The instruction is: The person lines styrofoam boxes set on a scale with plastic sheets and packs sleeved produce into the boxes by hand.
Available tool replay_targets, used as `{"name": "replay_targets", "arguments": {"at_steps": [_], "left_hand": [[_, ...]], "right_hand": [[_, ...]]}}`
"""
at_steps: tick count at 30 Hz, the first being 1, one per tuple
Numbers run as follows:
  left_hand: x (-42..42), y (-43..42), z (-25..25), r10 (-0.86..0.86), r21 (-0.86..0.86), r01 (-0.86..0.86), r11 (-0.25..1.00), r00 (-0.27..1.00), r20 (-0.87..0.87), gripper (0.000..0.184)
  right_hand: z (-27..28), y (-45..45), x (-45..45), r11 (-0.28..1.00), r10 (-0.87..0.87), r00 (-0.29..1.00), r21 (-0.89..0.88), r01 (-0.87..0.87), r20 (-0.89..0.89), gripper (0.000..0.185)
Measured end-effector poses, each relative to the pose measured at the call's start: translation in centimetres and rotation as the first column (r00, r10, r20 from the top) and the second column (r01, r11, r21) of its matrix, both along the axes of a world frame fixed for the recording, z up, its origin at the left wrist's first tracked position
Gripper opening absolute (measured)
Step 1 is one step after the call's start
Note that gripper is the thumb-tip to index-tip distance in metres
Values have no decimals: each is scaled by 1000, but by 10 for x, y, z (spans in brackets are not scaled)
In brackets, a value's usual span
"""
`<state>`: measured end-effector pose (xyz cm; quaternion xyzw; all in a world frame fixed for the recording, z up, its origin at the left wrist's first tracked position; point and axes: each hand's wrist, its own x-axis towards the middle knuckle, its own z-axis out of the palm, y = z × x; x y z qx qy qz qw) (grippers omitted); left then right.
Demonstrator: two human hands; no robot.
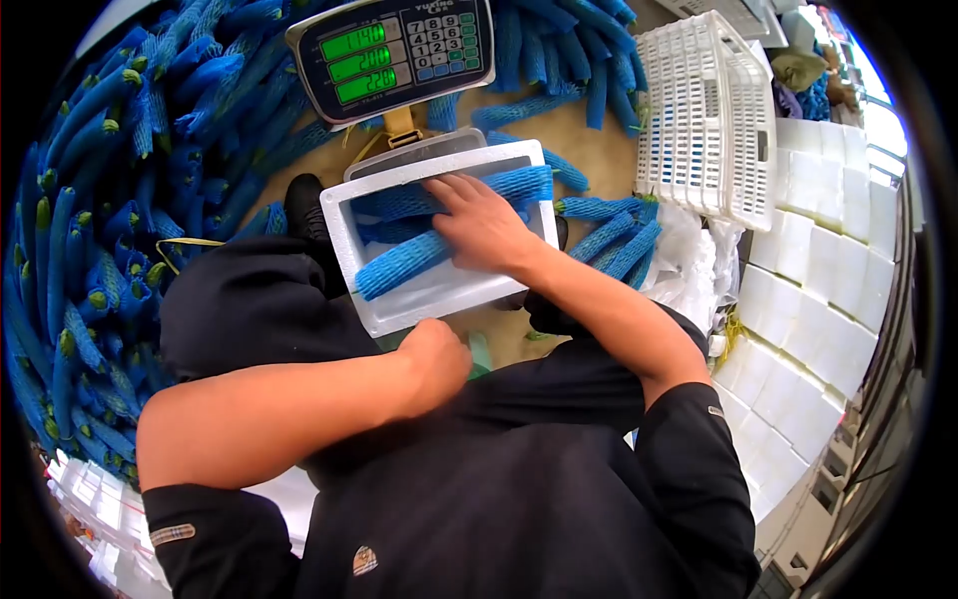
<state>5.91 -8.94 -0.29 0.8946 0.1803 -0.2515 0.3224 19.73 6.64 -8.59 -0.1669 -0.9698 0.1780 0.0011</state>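
Inside the smooth foam box (424,292), mesh-ribbed blue cylinders (401,267), right hand (484,228) splayed across; outside, left hand (437,356) curled fist-like.

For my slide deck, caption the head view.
Right hand among blue-netted vegetables in a white foam box beside a digital scale.

Worn on the head, the one wide, round-edged view looks steeply down from close above the right fingers (454,194), facing forward beyond them.
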Motion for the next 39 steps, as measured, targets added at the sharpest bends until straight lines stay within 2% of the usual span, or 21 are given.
{"name": "replay_targets", "arguments": {"at_steps": [2,6,7,10,11,14,15,18,19,22,24,26,28,32,35,39], "left_hand": [[-3,6,-1,23,13,-22,1000,999,-22,43],[-3,4,-6,59,12,-59,998,998,-15,39],[-3,7,-8,64,17,-64,998,998,-4,38],[-3,9,-9,122,43,-123,991,992,38,35],[-3,8,-7,116,21,-117,993,993,39,35],[-5,20,-4,123,5,-123,992,992,32,35],[-6,19,-3,124,10,-124,992,992,27,35],[-4,18,-5,128,-3,-127,992,992,10,35],[-4,18,-6,130,-13,-130,991,992,2,35],[-1,15,-5,139,5,-139,990,990,-35,35],[-3,14,-1,125,-12,-125,992,991,-38,34],[-5,18,1,102,-9,-102,995,994,-35,33],[-6,18,1,71,4,-71,997,997,-26,32],[-1,14,-8,118,9,-118,993,993,-21,32],[-1,14,-4,90,-10,-91,996,996,-23,33],[1,17,-6,28,-41,-30,999,999,-45,36]], "right_hand": [[12,-12,17,996,-84,996,-1,84,17,49],[26,-21,27,984,-140,981,-88,153,131,46],[29,-17,24,995,-82,994,67,77,66,47],[4,-4,22,986,-85,945,-108,124,315,52],[-9,8,20,986,9,924,-157,55,382,59],[-21,19,7,982,79,869,-189,17,488,64],[-11,24,-5,972,120,798,-234,28,590,65],[-9,33,-12,946,229,744,-324,-18,627,63],[-8,31,-7,950,221,810,-309,-51,543,60],[7,37,5,967,215,901,-214,-141,376,57],[19,43,9,973,131,946,-224,-64,297,48],[24,43,7,971,32,991,-238,0,132,47],[16,32,8,978,-13,998,-209,26,60,43],[31,11,13,997,-69,997,-39,67,-42,38],[25,-2,29,952,-151,942,-214,221,301,42],[-12,-6,29,970,-225,952,-46,239,206,34]]}}
